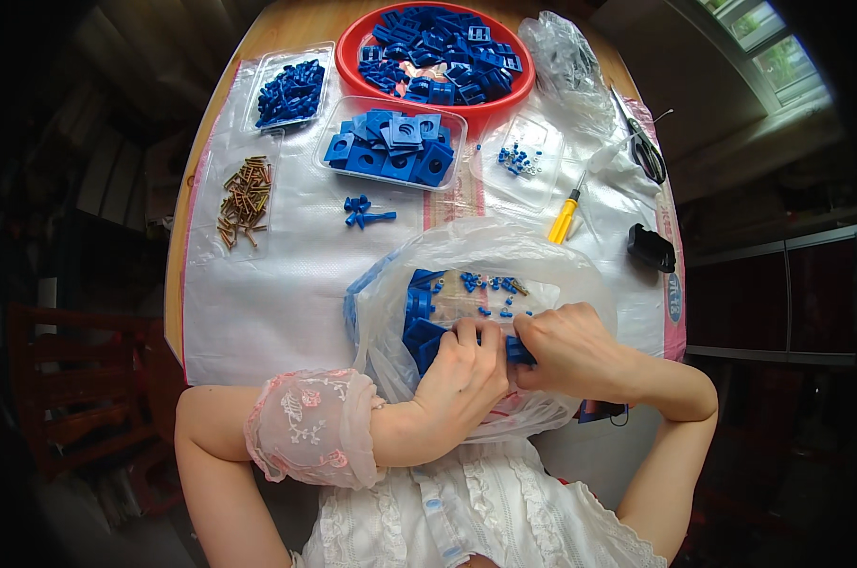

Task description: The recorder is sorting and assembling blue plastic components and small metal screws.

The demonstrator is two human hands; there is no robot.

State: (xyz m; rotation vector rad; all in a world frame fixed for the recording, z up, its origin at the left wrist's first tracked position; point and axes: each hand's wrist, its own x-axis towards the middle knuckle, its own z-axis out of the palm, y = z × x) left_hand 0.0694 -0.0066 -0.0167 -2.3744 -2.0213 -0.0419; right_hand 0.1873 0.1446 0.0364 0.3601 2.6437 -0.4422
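Note:
A translucent plastic bag (428,251) lies with its mouth spread open in front of me. Blue plastic pieces (423,336) and small blue and brass-coloured bits sit inside its opening. Both hands are at the near side of that opening. My left hand (461,374) is closed, its fingers curled over a blue plastic part (518,351). From the other side my right hand (572,352) grips the same part between thumb and bent fingers. Most of the part is covered by the fingers, so its full shape is hidden.
Farther back stand a red basin (351,93) of blue parts, a tub of square blue plates (390,142) and a tray of small blue pieces (291,93). Brass-coloured screws (246,201) lie left. A yellow-handled screwdriver (565,218), scissors (646,151) and a black object (651,248) lie right.

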